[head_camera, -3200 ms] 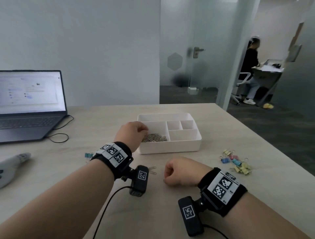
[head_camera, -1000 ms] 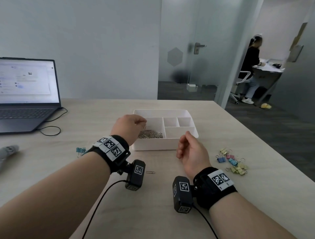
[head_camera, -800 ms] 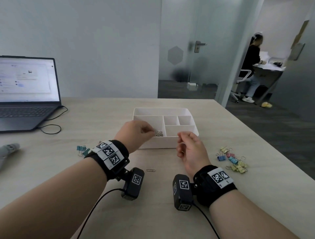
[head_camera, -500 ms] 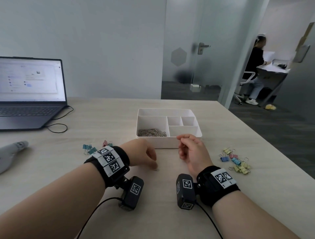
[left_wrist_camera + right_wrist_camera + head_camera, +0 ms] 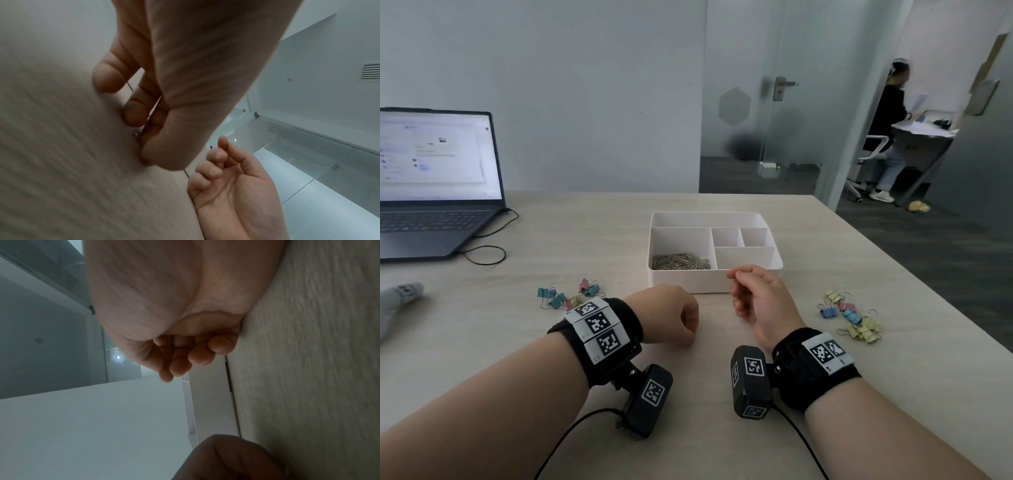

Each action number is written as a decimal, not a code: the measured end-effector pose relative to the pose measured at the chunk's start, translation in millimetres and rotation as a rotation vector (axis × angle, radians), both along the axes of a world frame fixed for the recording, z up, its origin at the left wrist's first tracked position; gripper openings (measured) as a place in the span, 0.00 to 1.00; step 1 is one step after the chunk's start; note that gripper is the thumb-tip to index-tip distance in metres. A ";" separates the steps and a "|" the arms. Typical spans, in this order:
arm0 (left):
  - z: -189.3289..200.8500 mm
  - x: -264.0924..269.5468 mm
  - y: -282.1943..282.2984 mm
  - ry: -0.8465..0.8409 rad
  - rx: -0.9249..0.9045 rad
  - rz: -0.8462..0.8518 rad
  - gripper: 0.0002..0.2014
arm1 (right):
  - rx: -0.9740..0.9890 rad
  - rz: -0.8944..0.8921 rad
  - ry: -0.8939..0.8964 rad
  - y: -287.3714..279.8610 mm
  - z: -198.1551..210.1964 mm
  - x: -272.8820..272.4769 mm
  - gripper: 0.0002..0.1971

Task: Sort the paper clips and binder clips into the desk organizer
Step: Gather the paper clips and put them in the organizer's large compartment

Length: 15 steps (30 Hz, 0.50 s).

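The white desk organizer [image 5: 681, 285] stands mid-table with a pile of silver paper clips [image 5: 681, 262] in its front-left compartment; the other compartments show nothing. My left hand [image 5: 690, 327] rests on the table just in front of it, fingers curled down. In the left wrist view, thumb and forefinger of the left hand [image 5: 140, 138] pinch a single paper clip [image 5: 136, 135] against the tabletop. My right hand [image 5: 743, 287] lies on its edge by the organizer's front wall, fingers loosely curled and holding nothing. Coloured binder clips lie in two heaps, left [image 5: 571, 295] and right [image 5: 854, 318].
An open laptop [image 5: 431, 192] with a looped black cable [image 5: 487, 254] sits at the far left, and a grey object [image 5: 397, 301] lies at the left edge. The table's right edge [image 5: 928, 294] runs close past the right heap. A person [image 5: 890, 137] stands beyond the glass door.
My left hand left the organizer's paper clip compartment and dropped to the table in front, onto the lone paper clip. My right hand unclenched, turned on its edge and shifted toward the organizer.
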State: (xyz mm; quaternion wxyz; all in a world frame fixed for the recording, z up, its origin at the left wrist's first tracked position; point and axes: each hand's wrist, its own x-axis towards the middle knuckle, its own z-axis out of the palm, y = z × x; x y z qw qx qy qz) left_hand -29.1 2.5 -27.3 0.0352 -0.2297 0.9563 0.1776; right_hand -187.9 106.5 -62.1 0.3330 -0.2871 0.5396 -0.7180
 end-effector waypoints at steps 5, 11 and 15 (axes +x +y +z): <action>1.1 -2.6 -8.9 0.209 0.035 0.029 0.07 | 0.015 0.023 0.020 -1.1 -0.1 0.7 0.11; 13.1 -16.9 -34.0 0.792 0.062 0.384 0.06 | 0.028 0.039 0.053 -0.5 0.9 0.7 0.12; 10.0 -18.2 -48.2 0.845 0.138 0.468 0.03 | 0.030 0.052 0.066 1.5 1.8 1.9 0.11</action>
